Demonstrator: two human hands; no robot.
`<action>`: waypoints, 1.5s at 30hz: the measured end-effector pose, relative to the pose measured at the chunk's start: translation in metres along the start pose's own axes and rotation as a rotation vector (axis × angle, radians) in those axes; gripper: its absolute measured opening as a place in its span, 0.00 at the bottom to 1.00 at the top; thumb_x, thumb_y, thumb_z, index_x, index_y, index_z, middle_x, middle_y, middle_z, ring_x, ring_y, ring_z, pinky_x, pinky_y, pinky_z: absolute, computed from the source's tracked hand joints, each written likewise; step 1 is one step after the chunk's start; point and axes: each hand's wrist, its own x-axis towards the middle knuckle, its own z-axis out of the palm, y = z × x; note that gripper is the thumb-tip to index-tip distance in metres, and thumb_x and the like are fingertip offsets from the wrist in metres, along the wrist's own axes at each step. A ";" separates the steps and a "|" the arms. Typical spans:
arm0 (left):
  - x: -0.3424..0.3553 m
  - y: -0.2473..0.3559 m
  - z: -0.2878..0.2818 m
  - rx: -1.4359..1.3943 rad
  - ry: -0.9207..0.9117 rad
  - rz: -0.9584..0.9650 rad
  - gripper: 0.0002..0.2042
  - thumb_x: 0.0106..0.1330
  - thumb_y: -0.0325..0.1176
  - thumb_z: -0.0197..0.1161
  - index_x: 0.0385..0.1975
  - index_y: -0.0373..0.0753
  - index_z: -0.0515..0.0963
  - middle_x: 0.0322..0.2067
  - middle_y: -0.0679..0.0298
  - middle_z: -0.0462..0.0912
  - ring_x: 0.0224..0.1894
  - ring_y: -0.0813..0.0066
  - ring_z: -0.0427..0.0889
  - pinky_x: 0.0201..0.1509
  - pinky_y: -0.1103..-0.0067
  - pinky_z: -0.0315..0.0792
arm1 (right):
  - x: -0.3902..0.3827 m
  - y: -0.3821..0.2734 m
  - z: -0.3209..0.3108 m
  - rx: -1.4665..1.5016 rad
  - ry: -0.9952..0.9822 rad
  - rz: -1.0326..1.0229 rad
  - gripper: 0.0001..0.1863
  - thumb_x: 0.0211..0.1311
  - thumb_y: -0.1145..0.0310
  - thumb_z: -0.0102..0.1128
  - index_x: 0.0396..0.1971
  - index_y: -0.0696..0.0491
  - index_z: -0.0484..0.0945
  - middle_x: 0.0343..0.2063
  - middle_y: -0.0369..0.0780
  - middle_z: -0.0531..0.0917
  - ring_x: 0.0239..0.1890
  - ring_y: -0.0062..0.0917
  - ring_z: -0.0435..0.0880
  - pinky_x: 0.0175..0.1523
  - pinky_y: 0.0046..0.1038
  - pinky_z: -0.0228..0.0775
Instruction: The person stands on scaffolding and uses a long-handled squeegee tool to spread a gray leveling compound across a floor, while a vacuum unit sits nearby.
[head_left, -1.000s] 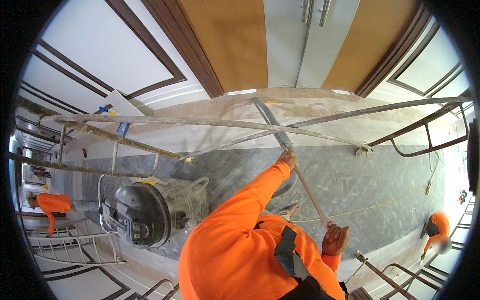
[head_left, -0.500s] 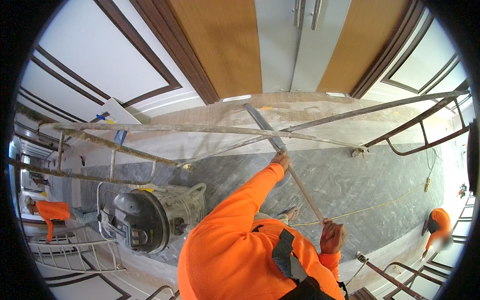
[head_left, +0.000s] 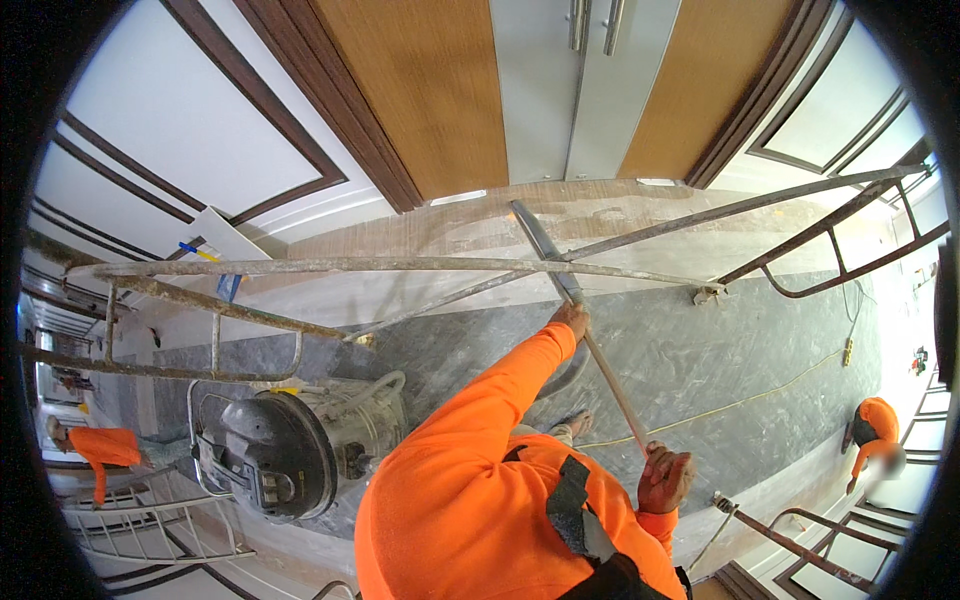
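Observation:
Both my hands are on a long pole, reaching from near my body up toward the base of the double doors. Around its middle, my left hand is closed, arm stretched forward. My right hand closes around the near end, close to my chest. Past my left hand, the pole continues as a flattened grey tube, its tip over the pale floor strip by the doors. A dark curved piece like a hose shows below my left hand; where it joins is hidden. A black-topped drum vacuum cleaner stands at my left.
A metal scaffold rail and a diagonal brace cross in front of me. A yellow cord runs over the grey floor. Orange-clad people are at far left and far right. A white panel leans at the wall.
The grey tube's tip has swung to the right along the foot of the doors. Both hands keep their hold on the pole. The whole view has shifted slightly.

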 end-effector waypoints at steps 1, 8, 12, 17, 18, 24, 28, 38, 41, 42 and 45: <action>-0.003 -0.017 0.013 -0.025 0.086 -0.048 0.12 0.62 0.40 0.61 0.35 0.38 0.83 0.46 0.49 0.79 0.55 0.45 0.74 0.60 0.61 0.70 | 0.000 0.000 0.005 0.012 -0.015 0.010 0.25 0.77 0.55 0.43 0.16 0.48 0.65 0.08 0.31 0.61 0.14 0.21 0.64 0.49 0.36 0.67; -0.011 -0.011 -0.020 -0.032 0.096 -0.045 0.11 0.59 0.38 0.63 0.34 0.38 0.83 0.45 0.50 0.79 0.53 0.46 0.75 0.57 0.62 0.71 | 0.000 0.009 -0.001 -0.063 0.039 0.063 0.20 0.72 0.57 0.53 0.22 0.54 0.75 0.15 0.34 0.73 0.19 0.20 0.70 0.46 0.31 0.70; -0.012 -0.009 -0.018 -0.020 0.295 -0.097 0.14 0.58 0.38 0.66 0.40 0.36 0.82 0.46 0.47 0.78 0.50 0.48 0.77 0.55 0.62 0.72 | 0.005 0.009 0.003 -0.422 0.077 0.262 0.15 0.68 0.65 0.59 0.44 0.62 0.79 0.30 0.39 0.83 0.31 0.21 0.79 0.45 0.27 0.74; 0.007 -0.081 0.053 -1.000 0.307 -0.494 0.28 0.65 0.31 0.58 0.67 0.38 0.63 0.46 0.52 0.78 0.44 0.61 0.82 0.36 0.71 0.78 | 0.024 -0.029 0.048 -0.357 -0.181 0.881 0.25 0.66 0.67 0.60 0.59 0.64 0.71 0.31 0.45 0.86 0.22 0.21 0.81 0.27 0.21 0.75; 0.012 -0.095 0.067 -0.863 0.298 -0.373 0.29 0.65 0.31 0.56 0.68 0.38 0.61 0.47 0.53 0.78 0.43 0.61 0.82 0.36 0.72 0.78 | 0.028 -0.034 0.052 -0.408 -0.242 0.908 0.26 0.66 0.67 0.61 0.61 0.62 0.71 0.24 0.38 0.83 0.14 0.17 0.74 0.19 0.20 0.67; 0.017 -0.086 0.061 -0.481 0.276 -0.185 0.27 0.67 0.32 0.56 0.66 0.37 0.62 0.51 0.51 0.75 0.46 0.61 0.81 0.35 0.73 0.79 | 0.051 -0.020 0.054 -0.739 -0.367 0.794 0.26 0.63 0.68 0.61 0.62 0.58 0.72 0.18 0.31 0.74 0.17 0.12 0.68 0.21 0.19 0.60; -0.011 -0.059 0.013 -0.225 0.355 -0.085 0.21 0.64 0.39 0.60 0.54 0.37 0.72 0.55 0.46 0.73 0.53 0.51 0.75 0.49 0.67 0.73 | 0.053 0.000 0.037 -0.851 -0.499 0.608 0.28 0.61 0.70 0.63 0.61 0.61 0.72 0.22 0.34 0.78 0.23 0.14 0.72 0.28 0.20 0.67; -0.068 -0.055 -0.017 -0.067 0.515 -0.071 0.20 0.63 0.49 0.63 0.37 0.34 0.78 0.54 0.41 0.75 0.58 0.40 0.70 0.66 0.62 0.64 | 0.047 -0.014 0.034 -0.929 -0.672 0.429 0.29 0.59 0.67 0.64 0.59 0.65 0.72 0.40 0.56 0.85 0.41 0.22 0.82 0.45 0.28 0.75; -0.059 -0.049 -0.031 -0.115 0.388 -0.118 0.18 0.61 0.47 0.65 0.34 0.35 0.76 0.53 0.38 0.75 0.57 0.41 0.72 0.63 0.60 0.66 | 0.054 -0.016 0.042 -0.932 -0.639 0.492 0.29 0.58 0.67 0.64 0.58 0.65 0.72 0.44 0.57 0.84 0.45 0.24 0.83 0.49 0.29 0.75; -0.061 -0.046 -0.032 -0.111 0.413 -0.127 0.18 0.62 0.47 0.65 0.34 0.35 0.76 0.53 0.39 0.74 0.57 0.42 0.73 0.63 0.60 0.66 | 0.058 -0.019 0.038 -0.942 -0.659 0.501 0.29 0.58 0.67 0.64 0.58 0.65 0.72 0.44 0.57 0.84 0.45 0.25 0.83 0.49 0.29 0.75; -0.076 -0.034 -0.034 -0.141 0.431 -0.165 0.17 0.62 0.46 0.64 0.34 0.35 0.76 0.55 0.39 0.74 0.57 0.42 0.73 0.62 0.60 0.67 | 0.065 -0.042 0.046 -0.986 -0.655 0.628 0.29 0.58 0.68 0.64 0.58 0.65 0.73 0.46 0.55 0.84 0.46 0.26 0.83 0.50 0.28 0.75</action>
